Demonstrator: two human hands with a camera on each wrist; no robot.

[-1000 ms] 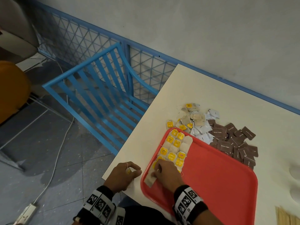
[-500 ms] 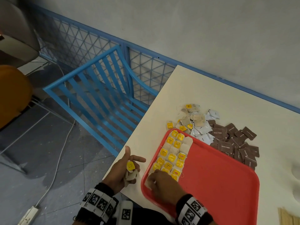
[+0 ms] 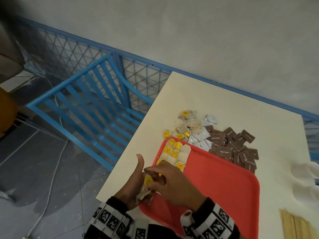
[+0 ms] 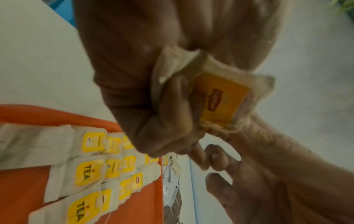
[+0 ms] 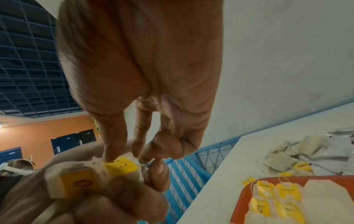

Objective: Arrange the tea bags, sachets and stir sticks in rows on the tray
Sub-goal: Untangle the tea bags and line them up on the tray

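The left hand point(image 3: 133, 185) clutches crumpled paper tea bags point(image 3: 145, 187). The right hand point(image 3: 172, 181) pinches one yellow-tagged bag beside the smooth red tray point(image 3: 224, 183).

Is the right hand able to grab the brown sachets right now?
Probably not yet. The right hand is busy pinching a tea bag out of the left hand. Nothing blocks the way across the tray to the brown sachets.

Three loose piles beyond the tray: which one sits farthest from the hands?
The dark brown paper sachets, at the table's right; the tea bag pile and white sachets lie nearer the left hand.
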